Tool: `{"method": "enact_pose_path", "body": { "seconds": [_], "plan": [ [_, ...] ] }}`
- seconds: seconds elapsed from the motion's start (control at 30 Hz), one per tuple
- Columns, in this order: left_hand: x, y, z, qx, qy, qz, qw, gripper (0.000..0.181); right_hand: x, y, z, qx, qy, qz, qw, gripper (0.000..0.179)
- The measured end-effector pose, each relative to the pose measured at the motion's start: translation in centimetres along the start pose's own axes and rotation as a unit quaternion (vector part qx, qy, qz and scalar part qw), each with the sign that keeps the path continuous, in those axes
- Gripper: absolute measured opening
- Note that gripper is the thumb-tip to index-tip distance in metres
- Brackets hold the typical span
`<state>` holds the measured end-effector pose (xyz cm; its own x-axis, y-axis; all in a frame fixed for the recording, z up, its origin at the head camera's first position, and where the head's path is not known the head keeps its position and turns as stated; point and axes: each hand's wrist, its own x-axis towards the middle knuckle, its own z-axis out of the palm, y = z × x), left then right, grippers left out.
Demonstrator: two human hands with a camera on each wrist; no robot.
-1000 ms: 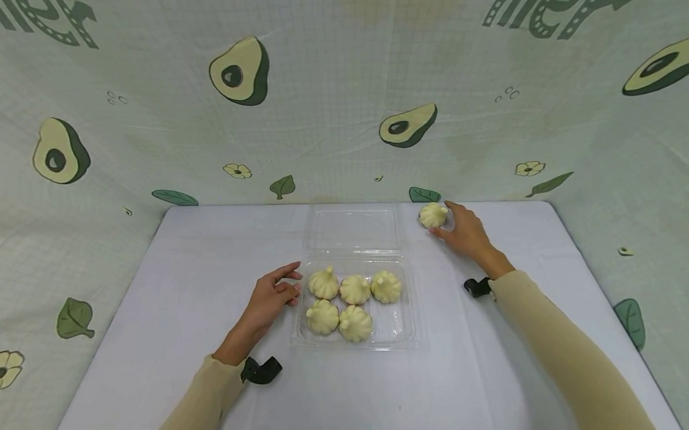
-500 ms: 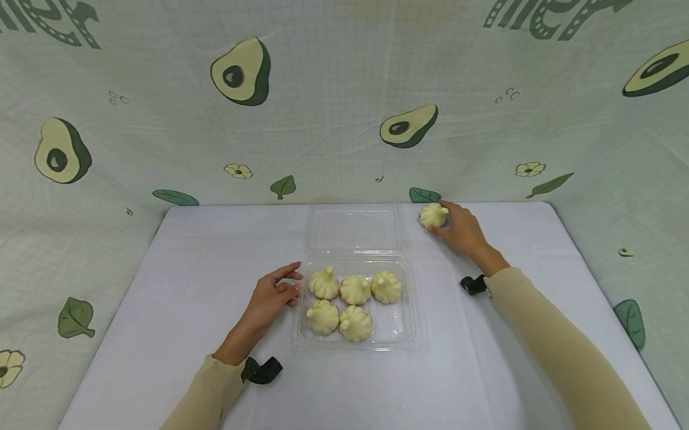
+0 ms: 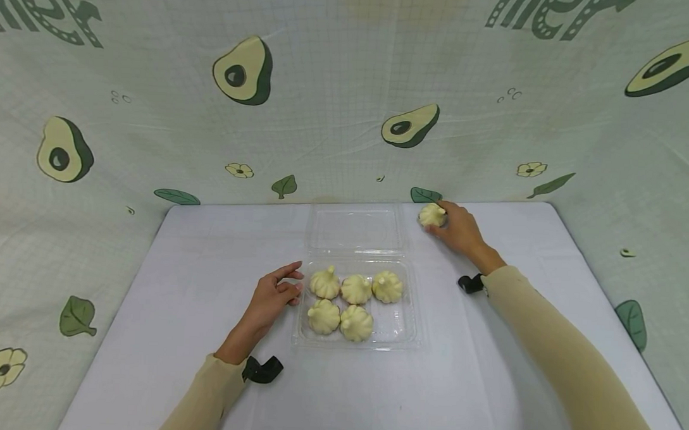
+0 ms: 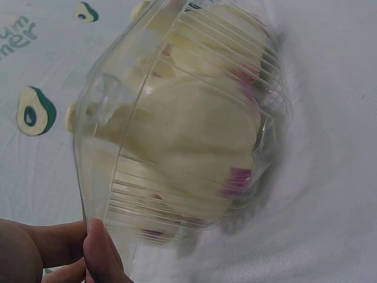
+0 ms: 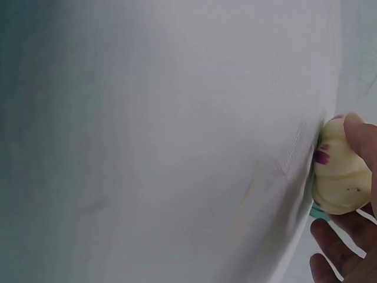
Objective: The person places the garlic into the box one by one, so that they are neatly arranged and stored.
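My right hand holds a pale garlic bulb at the back edge of the table, thumb on one side and fingers on the other. Purple marks show on this garlic bulb in the right wrist view, where it still seems to touch the cloth. A clear plastic clamshell box lies with its lid laid back, and several garlic bulbs sit inside in two rows. With thumb and finger my left hand pinches the box's left rim; the left wrist view shows the fingertips on the plastic.
The transparent lid lies flat behind the box. A white cloth covers the table, and a curtain printed with avocados hangs right behind its back edge. Each wrist wears a black camera.
My right hand has moved slightly left, its fingers farther over the garlic bulb, and the right forearm has shifted a little inward. The left hand and box stay in place.
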<state>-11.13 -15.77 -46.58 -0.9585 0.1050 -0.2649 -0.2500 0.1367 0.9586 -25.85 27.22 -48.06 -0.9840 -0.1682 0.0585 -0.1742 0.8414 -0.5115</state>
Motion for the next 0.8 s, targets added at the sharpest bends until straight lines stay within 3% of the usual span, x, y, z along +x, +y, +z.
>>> {"method": "enact_pose_path", "body": {
  "seconds": [0.37, 0.8],
  "plan": [
    [0.0, 0.0, 0.1, 0.002, 0.002, 0.003, 1.0, 0.055, -0.6, -0.4, -0.3, 0.002, 0.009, 0.001, 1.0, 0.068],
    [-0.1, -0.1, 0.0, 0.001, -0.001, 0.005, 1.0, 0.055, -3.8, -2.1, -1.6, 0.0, 0.037, -0.026, 0.999, 0.065]
  ]
}}
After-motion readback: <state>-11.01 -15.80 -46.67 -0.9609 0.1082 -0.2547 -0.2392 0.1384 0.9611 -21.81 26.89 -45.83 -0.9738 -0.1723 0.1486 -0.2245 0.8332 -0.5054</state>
